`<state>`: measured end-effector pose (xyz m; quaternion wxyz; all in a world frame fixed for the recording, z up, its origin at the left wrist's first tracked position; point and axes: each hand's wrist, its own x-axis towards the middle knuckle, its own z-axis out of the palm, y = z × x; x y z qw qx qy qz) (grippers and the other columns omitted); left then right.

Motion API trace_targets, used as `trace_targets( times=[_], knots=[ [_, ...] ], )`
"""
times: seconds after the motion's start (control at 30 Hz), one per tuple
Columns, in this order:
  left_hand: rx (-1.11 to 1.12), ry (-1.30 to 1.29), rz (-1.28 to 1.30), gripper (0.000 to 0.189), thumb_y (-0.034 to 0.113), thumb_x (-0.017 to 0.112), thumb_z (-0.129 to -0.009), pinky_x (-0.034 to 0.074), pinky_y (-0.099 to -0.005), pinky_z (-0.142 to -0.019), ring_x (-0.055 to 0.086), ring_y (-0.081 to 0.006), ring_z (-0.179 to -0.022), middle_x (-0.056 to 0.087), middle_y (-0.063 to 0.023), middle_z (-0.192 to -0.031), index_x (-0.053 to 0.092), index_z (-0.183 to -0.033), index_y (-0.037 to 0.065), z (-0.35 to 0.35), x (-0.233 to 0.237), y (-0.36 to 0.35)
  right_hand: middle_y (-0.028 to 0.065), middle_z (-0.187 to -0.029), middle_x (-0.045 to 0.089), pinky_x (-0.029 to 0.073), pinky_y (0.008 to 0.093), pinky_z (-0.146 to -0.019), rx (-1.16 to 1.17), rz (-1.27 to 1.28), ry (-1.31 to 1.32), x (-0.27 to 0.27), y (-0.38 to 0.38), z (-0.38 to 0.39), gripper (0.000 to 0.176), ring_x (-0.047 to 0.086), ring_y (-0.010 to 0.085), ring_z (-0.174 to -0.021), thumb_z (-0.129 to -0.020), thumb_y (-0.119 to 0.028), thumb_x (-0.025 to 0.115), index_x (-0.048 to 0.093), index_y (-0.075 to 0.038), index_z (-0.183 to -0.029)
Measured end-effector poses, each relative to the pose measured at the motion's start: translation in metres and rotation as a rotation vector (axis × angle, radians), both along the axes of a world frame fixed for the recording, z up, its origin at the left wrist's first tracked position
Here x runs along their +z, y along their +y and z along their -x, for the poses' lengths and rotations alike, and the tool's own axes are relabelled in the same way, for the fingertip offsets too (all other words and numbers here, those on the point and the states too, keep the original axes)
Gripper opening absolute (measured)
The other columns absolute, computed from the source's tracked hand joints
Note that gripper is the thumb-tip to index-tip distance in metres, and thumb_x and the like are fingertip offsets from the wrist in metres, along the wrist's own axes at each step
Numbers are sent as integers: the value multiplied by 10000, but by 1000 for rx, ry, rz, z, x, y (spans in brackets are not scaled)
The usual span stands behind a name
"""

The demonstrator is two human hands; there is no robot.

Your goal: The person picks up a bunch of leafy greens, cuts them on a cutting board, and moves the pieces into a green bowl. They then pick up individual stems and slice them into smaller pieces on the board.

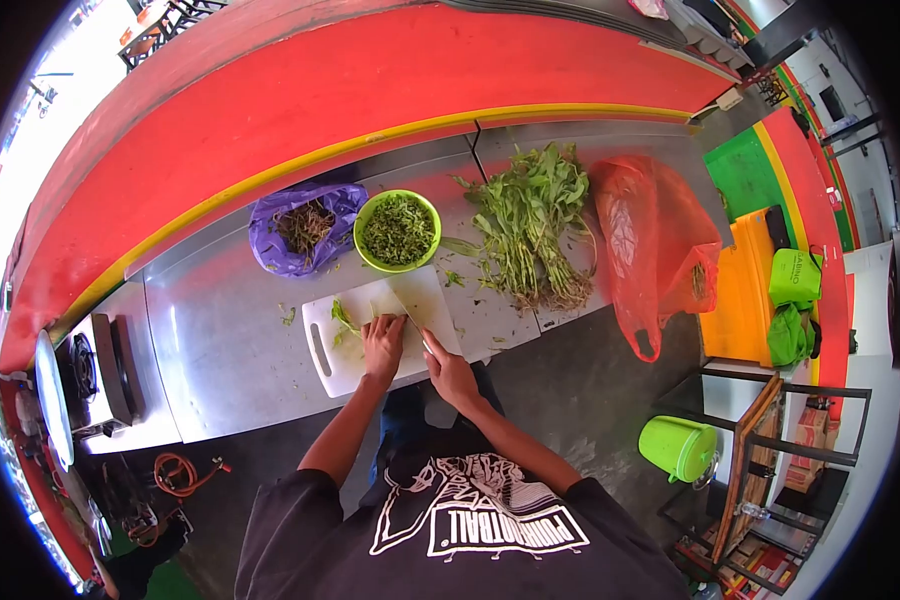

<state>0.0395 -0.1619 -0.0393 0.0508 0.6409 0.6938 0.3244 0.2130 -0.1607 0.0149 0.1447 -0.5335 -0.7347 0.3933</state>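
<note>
A white cutting board [342, 375] lies on the metal counter in front of me. My left hand [382, 345] presses down on it with curled fingers, closed on some leafy greens [344, 316] whose leaves stick out to the left. My right hand [452, 375] grips a knife [412, 322] by its handle, the blade slanting over the board beside my left fingers. Just behind the board stands a green bowl [432, 254] full of chopped greens [398, 230]. To its left, a purple plastic bag [270, 243] holds brownish roots and stems.
A large bunch of rooted greens [530, 225] rests on the counter [220, 340] at the right. Beside it a red plastic bag [640, 230] hangs partly over the edge. A gas stove [100, 370] is at far left; a green bin [678, 448] stands low at right.
</note>
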Motion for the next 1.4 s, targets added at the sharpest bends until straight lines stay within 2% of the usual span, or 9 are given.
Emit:
trace_targets(
  times=[0.23, 0.47, 0.57, 0.73, 0.97, 1.23, 1.4],
  knots=[
    [-6, -4, -2, 243, 107, 671, -874, 409, -411, -842, 612, -227, -930, 639, -33, -985, 702, -1115, 124, 0, -4, -4, 251, -903, 696, 543, 509, -672, 2, -27, 9, -4, -28, -29, 517, 674, 440, -807, -1002, -208, 571, 440, -220, -1502],
    [-25, 76, 17, 298, 99, 667, -836, 406, -405, -847, 603, -217, -930, 616, -17, -995, 704, -1128, 146, 1, 1, -10, 237, -906, 708, 547, 514, -674, 35, -126, -60, -32, -20, -16, 545, 687, 425, -793, -998, -205, 573, 415, -238, -1519],
    [-26, 72, -3, 290, 106, 660, -851, 405, -408, -852, 604, -219, -931, 622, -15, -990, 707, -1134, 150, 2, 1, -10, 251, -900, 702, 548, 518, -687, 44, -114, -53, -20, -4, 0, 546, 683, 434, -805, -994, -210, 574, 418, -237, -1517],
    [-2, 48, -10, 250, 120, 655, -877, 403, -411, -849, 611, -216, -932, 643, -18, -977, 710, -1119, 150, 2, -3, -4, 273, -876, 688, 537, 526, -712, -7, 43, -51, 3, 5, 8, 537, 657, 469, -830, -991, -212, 570, 428, -227, -1508],
    [-17, 45, -24, 198, 143, 659, -888, 401, -412, -840, 615, -216, -921, 653, -14, -967, 708, -1080, 145, 5, 1, -2, 278, -944, 687, 528, 526, -707, 2, -45, 23, -13, -20, -18, 526, 655, 467, -857, -998, -207, 565, 436, -216, -1507],
    [-21, 60, -17, 166, 142, 658, -881, 401, -407, -834, 609, -209, -909, 639, -1, -959, 706, -1040, 153, 7, -2, -5, 242, -883, 701, 537, 515, -676, 48, -117, -126, -21, -18, -11, 553, 679, 430, -772, -992, -201, 577, 414, -227, -1519],
    [-30, 77, -16, 168, 143, 653, -880, 399, -406, -835, 608, -207, -915, 642, 2, -958, 711, -1038, 158, 7, 2, -8, 256, -865, 695, 545, 531, -693, 32, -116, -104, -16, 6, 16, 554, 677, 443, -785, -990, -223, 570, 409, -268, -1518]
  ],
)
